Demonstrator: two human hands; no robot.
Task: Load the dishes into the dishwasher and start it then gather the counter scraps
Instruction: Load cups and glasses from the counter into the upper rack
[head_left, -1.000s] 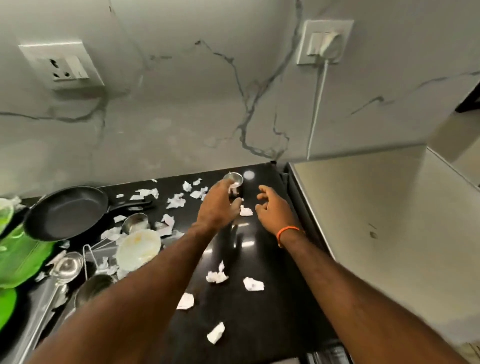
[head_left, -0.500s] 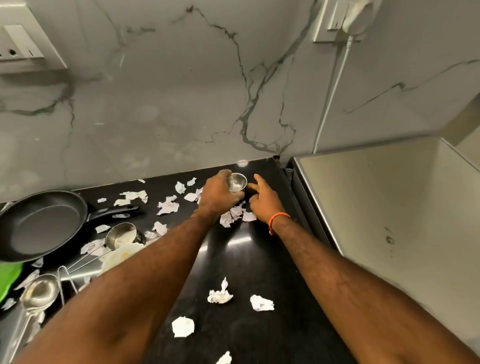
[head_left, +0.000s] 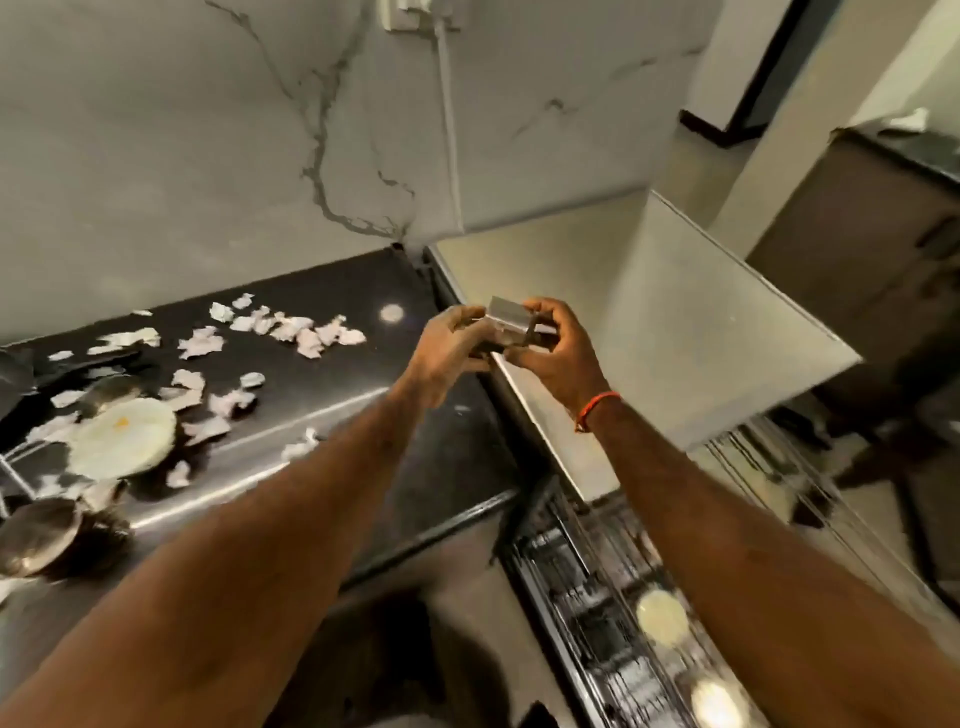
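Both hands hold a small steel cup (head_left: 508, 321) in the air, over the seam between the black counter (head_left: 322, 415) and the dishwasher's steel top (head_left: 691, 332). My left hand (head_left: 451, 349) grips it from the left and my right hand (head_left: 553, 349), with an orange wrist thread, curls around its right side. Torn white paper scraps (head_left: 291, 328) lie scattered across the counter. A dirty white plate (head_left: 122, 436) and a steel bowl (head_left: 36, 535) sit at the left. The dishwasher's open rack (head_left: 613, 597) shows at lower right, blurred.
A marble-patterned wall (head_left: 208, 156) backs the counter, with a white cord (head_left: 449, 130) running down from a socket. A dark pan handle (head_left: 98, 361) lies at far left. A doorway and another dark counter (head_left: 893, 156) are at upper right.
The cup has been lifted off the back of the counter and carried right toward the dishwasher, now held by both hands. The view has swung right and down.
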